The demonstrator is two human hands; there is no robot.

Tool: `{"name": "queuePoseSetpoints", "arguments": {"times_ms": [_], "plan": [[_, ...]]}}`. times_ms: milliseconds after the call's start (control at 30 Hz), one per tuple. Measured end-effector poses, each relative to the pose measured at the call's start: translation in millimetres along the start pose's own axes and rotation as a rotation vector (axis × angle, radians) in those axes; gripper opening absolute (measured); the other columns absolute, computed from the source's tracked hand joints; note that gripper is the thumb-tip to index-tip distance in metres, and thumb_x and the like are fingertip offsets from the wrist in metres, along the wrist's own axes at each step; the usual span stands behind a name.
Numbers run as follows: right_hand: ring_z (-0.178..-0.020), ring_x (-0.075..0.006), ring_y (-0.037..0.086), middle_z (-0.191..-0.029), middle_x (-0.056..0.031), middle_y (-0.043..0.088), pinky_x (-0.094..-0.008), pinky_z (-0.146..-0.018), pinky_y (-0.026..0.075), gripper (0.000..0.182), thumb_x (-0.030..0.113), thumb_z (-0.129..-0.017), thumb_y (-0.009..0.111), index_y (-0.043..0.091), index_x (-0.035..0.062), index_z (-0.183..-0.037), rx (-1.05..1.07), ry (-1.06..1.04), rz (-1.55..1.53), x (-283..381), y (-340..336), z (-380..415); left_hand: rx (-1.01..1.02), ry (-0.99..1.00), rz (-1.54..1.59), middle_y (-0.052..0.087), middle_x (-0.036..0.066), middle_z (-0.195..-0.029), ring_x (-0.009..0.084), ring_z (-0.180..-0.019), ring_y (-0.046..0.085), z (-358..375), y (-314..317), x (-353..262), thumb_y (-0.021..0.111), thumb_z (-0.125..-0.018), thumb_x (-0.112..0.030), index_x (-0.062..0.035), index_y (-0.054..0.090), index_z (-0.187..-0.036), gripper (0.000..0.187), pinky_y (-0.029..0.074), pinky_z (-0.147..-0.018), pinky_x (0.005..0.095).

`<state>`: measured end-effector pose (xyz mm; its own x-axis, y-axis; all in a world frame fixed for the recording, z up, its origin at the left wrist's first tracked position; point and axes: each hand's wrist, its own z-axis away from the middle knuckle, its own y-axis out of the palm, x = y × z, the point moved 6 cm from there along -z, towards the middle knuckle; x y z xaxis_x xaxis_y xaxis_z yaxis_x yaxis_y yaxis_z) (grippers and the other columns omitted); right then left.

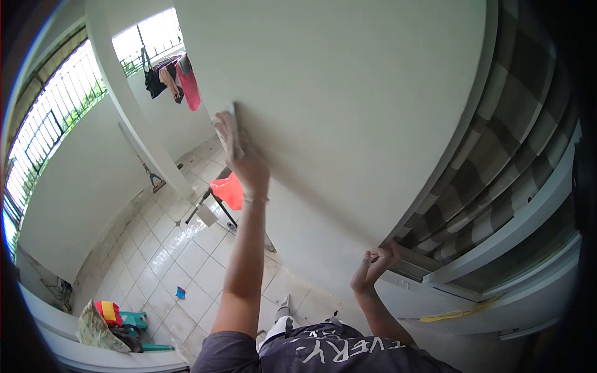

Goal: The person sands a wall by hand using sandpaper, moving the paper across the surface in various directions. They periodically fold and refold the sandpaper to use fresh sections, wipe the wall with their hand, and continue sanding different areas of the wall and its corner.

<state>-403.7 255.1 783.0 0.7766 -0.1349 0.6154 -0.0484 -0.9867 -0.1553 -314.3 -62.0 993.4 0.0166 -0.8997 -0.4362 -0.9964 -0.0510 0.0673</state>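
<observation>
My left hand (244,152) is raised against the pale wall (348,93), close to its left corner. It is closed around a thin, flat grey-edged tool (234,112) that stands on the wall surface; fingers and palm cover most of it, and I cannot tell its kind. Lower down on the right, my right hand (375,266) has its fingers curled at the wall edge (390,239) beside the window opening. Its thumb is bent toward the fingers, and the fingertips are partly hidden.
Checked curtains (491,149) hang in the window at right, above a yellow strip (460,311). Behind my left arm stands a small dark-legged table (214,202) with a red plastic bag (229,189). A teal stool (134,320), a mop (155,179) and hanging laundry (171,78) are at left.
</observation>
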Motion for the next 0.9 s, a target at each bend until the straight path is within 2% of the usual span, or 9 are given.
{"name": "queuePoseSetpoints", "arguments": {"times_ms": [100,200,367,500,567,633,700,767,900], "plan": [[-0.093,-0.017,0.039,-0.103,-0.0084,0.043,-0.0356,-0.086,0.038,0.021,0.0,-0.081,0.051,0.041,0.0048,-0.098,-0.241,0.293,-0.35,-25,11,3,0.347,0.396,0.063,0.048,0.013,-0.156,0.0385,-0.149,0.035,44,23,-90,0.048,-0.098,-0.003,-0.0079,0.056,-0.146,0.049,0.031,-0.122,0.0497],[-0.091,-0.0138,0.039,-0.101,-0.005,0.043,-0.0324,-0.087,0.038,0.026,-0.001,-0.078,0.049,0.041,0.0055,-0.102,-0.292,0.344,-0.441,-20,10,-7,0.353,0.544,-0.043,0.058,0.002,-0.148,0.034,-0.14,0.05,46,25,-90,0.054,-0.096,-0.012,-0.0194,0.067,-0.135,0.041,0.042,-0.115,0.0472],[-0.086,-0.0128,0.039,-0.1,-0.0034,0.042,-0.0284,-0.085,0.037,0.014,0.001,-0.085,0.047,0.042,0.0059,-0.097,-0.446,0.278,-0.399,-9,17,-10,0.088,0.121,0.132,0.048,0.02,-0.154,0.0449,-0.151,0.027,-18,-10,21,0.067,-0.093,-0.015,0.0022,0.051,-0.147,0.06,0.02,-0.122,0.0585],[-0.086,-0.0147,0.041,-0.094,-0.0044,0.043,-0.0288,-0.092,0.037,0.018,0.001,-0.078,0.046,0.042,0.0064,-0.095,-0.572,0.311,-0.501,-25,24,-4,-0.063,-0.124,0.14,0.04,0.024,-0.158,0.0457,-0.153,0.02,-7,0,14,0.053,-0.095,-0.004,0.003,0.044,-0.151,0.057,0.013,-0.122,0.0614],[-0.088,-0.0148,0.044,-0.097,-0.0062,0.05,-0.0301,-0.09,0.039,0.018,0.004,-0.077,0.045,0.043,0.0066,-0.094,-0.679,0.332,-0.597,-25,23,-4,0.141,0.041,0.304,0.044,0.023,-0.157,0.0455,-0.153,0.02,17,7,-35,0.05,-0.087,0.005,0.0015,0.05,-0.148,0.062,0.012,-0.124,0.058],[-0.089,-0.0145,0.046,-0.1,-0.0068,0.053,-0.0299,-0.088,0.04,0.016,0.006,-0.078,0.044,0.045,0.0068,-0.095,-0.735,0.312,-0.766,-20,22,-8,0.405,0.455,0.216,0.06,0.011,-0.145,0.0415,-0.144,0.043,53,19,-60,0.055,-0.091,-0.003,-0.0076,0.065,-0.136,0.046,0.019,-0.125,0.0548],[-0.091,-0.014,0.048,-0.104,-0.0071,0.055,-0.0303,-0.087,0.041,0.015,0.007,-0.082,0.045,0.047,0.0071,-0.097,-0.709,0.355,-0.79,-30,18,-4,0.397,0.744,0.183,0.061,0.007,-0.144,0.039,-0.143,0.046,44,19,-37,0.058,-0.094,-0.013,-0.0127,0.068,-0.133,0.04,0.025,-0.123,0.0545],[-0.092,-0.0133,0.049,-0.106,-0.0062,0.056,-0.0303,-0.087,0.041,0.014,0.009,-0.086,0.046,0.049,0.0075,-0.1,-0.703,0.381,-0.811,-31,22,-5,0.469,0.612,0.184,0.062,-0.003,-0.143,0.0345,-0.14,0.05,8,5,-2,0.055,-0.097,-0.016,-0.0194,0.07,-0.13,0.036,0.031,-0.12,0.0551],[-0.11,-0.019,0.053,-0.117,-0.0076,0.058,-0.0354,-0.1,0.04,0.024,0.018,-0.093,0.046,0.053,0.0064,-0.113,-0.677,0.447,-0.685,-48,25,0,0.209,0.371,0.128,0.057,0.013,-0.148,0.0429,-0.146,0.039,-28,-29,80,0.064,-0.094,-0.015,-0.0056,0.064,-0.137,0.044,0.026,-0.12,0.0604]]}}
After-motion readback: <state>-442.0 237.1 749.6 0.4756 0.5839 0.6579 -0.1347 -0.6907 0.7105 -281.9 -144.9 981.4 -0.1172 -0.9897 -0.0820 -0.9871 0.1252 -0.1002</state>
